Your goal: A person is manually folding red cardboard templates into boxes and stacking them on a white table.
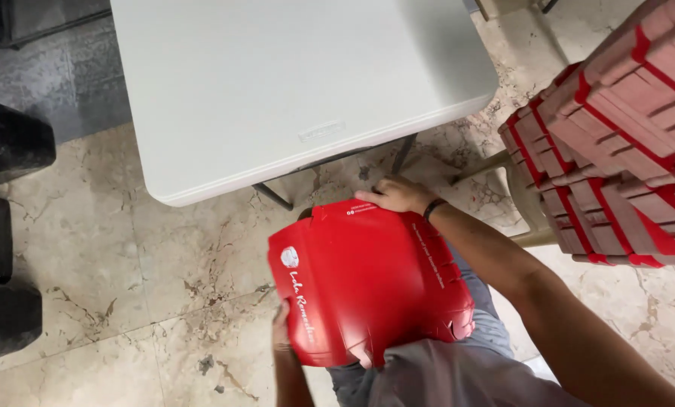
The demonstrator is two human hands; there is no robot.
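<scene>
At the far left we see dark rounded shapes (6, 226) standing on the marbled stone floor (126, 301); what they are we cannot tell. Next to them, filling the upper middle of the view, stands a pale grey folding table (277, 83), its dark metal legs (337, 169) showing under the near edge.

Below the table's near edge, in front of our body, we hold a red cardboard box (371, 283), glossy, partly folded into shape, with white print and a small round emblem along its left side. It sits off the table, above our lap and the floor, tilted a little with its flaps not fully closed.

Our left hand (281, 324) grips the lower left edge of the box; only the fingers and part of the wrist show from behind the card. Our right hand (397, 194) is laid over the upper edge of the box, fingers curled down on the fold, pressing it. A dark band (432, 208) circles that wrist.

At the right, a tall stack of flat red-and-white box blanks (616, 143) lies on a pale chair (522, 203), well apart from the box in our hands.
</scene>
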